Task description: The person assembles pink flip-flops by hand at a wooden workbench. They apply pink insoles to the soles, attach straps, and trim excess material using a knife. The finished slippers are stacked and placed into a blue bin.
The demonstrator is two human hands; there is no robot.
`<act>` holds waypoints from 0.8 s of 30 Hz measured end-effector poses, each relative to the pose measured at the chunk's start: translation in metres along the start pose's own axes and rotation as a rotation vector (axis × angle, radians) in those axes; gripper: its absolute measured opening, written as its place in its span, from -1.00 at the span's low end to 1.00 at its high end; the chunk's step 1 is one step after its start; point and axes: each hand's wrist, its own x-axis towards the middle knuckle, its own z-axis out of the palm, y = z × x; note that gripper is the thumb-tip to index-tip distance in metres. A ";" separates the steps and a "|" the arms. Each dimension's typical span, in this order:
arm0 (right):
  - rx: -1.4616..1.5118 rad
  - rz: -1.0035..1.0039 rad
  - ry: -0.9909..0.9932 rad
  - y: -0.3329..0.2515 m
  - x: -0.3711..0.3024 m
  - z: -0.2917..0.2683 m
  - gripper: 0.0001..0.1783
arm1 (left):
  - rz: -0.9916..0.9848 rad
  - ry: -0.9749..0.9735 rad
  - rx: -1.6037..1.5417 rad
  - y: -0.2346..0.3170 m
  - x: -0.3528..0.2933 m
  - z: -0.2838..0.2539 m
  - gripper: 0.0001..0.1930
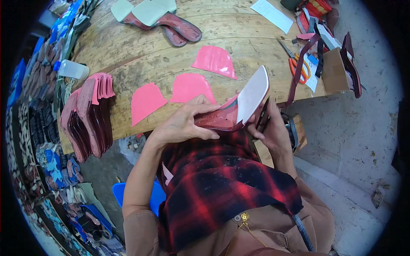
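My left hand point(181, 121) grips a dark red shoe sole point(218, 120) over my lap, thumb along its near edge. A white pad point(255, 94) covers the sole's right end, which tilts upward. My right hand point(275, 130) is beside that end, fingers curled around a thin dark object point(265, 116) whose kind I cannot make out. On the table beyond lie three pink cut pieces: a left one point(147, 102), a middle one point(192, 87) and a farther one point(214, 60).
Dark red soles with pale green pads point(149, 13) lie at the table's far side. A row of soles point(87, 119) stands at the left, near a plastic bottle point(72, 69). Orange-handled scissors point(299, 68), a dark red strip point(297, 77) and a cardboard box point(335, 72) are at the right.
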 end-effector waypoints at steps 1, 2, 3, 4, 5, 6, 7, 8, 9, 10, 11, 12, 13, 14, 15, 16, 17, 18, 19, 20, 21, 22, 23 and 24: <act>-0.116 -0.037 0.035 -0.001 -0.007 0.006 -0.25 | 0.010 0.006 0.018 0.001 0.003 0.004 -0.13; -0.232 -0.075 0.070 -0.001 -0.010 0.010 -0.34 | 0.020 0.012 0.037 0.003 0.007 0.009 -0.13; -0.184 -0.138 0.029 0.009 0.000 0.022 -0.34 | 0.016 0.045 0.108 0.013 0.002 -0.003 -0.11; -0.191 -0.191 0.023 0.010 -0.001 0.022 -0.35 | 0.051 0.077 0.126 0.026 0.009 0.004 -0.09; -0.204 -0.262 0.027 0.016 0.002 0.024 -0.34 | 0.086 0.109 0.142 0.039 0.016 0.012 -0.07; -0.207 -0.369 0.053 0.024 0.005 0.029 -0.34 | 0.144 0.156 0.199 0.050 0.024 0.018 -0.10; -0.195 -0.449 0.079 0.026 0.006 0.031 -0.33 | 0.142 0.191 0.198 0.057 0.027 0.021 -0.08; -0.163 -0.503 0.103 0.025 0.006 0.032 -0.33 | 0.141 0.226 0.197 0.063 0.029 0.023 -0.06; -0.091 -0.484 0.090 0.017 0.006 0.029 -0.39 | 0.139 0.262 0.198 0.069 0.030 0.025 -0.04; -0.020 -0.465 0.075 0.007 0.008 0.027 -0.44 | 0.171 0.294 0.207 0.074 0.028 0.024 -0.02; -0.021 -0.452 0.103 -0.002 0.009 0.018 -0.57 | 0.169 0.256 0.193 0.080 0.028 0.021 -0.04; -0.029 -0.438 0.135 -0.012 0.009 0.009 -0.67 | 0.166 0.218 0.169 0.086 0.026 0.019 -0.06; -0.033 -0.426 0.178 -0.022 0.008 -0.001 -0.71 | 0.163 0.168 0.142 0.089 0.026 0.021 -0.08; -0.052 -0.442 0.219 -0.014 0.022 -0.018 -0.77 | 0.195 0.148 0.151 0.090 0.027 0.025 -0.08; -0.066 -0.452 0.253 -0.012 0.032 -0.020 -0.81 | 0.177 0.137 0.183 0.091 0.027 0.028 -0.08; -0.053 -0.394 0.286 -0.010 0.034 -0.021 -0.86 | 0.160 0.127 0.214 0.092 0.027 0.031 -0.07; -0.040 -0.335 0.319 -0.010 0.033 -0.021 -0.89 | 0.142 0.117 0.245 0.092 0.028 0.033 -0.06; -0.085 -0.379 0.325 -0.016 0.026 -0.018 -0.91 | 0.138 0.118 0.291 0.090 0.027 0.033 -0.04; -0.138 -0.370 0.332 -0.021 0.025 -0.022 -0.91 | 0.100 0.091 0.305 0.089 0.027 0.032 -0.03; -0.192 -0.361 0.338 -0.028 0.026 -0.029 -0.90 | 0.061 0.064 0.319 0.087 0.028 0.031 -0.03; -0.243 -0.359 0.343 -0.035 0.027 -0.031 -0.90 | 0.027 0.038 0.339 0.088 0.029 0.029 -0.02; -0.250 -0.445 0.314 -0.043 0.027 -0.026 -0.89 | 0.006 -0.004 0.297 0.091 0.034 0.026 0.00; -0.253 -0.471 0.259 -0.048 0.031 -0.031 -0.88 | -0.015 -0.045 0.256 0.094 0.041 0.020 0.01; -0.253 -0.507 0.198 -0.060 0.037 -0.038 -0.87 | -0.032 -0.082 0.223 0.099 0.049 0.014 0.04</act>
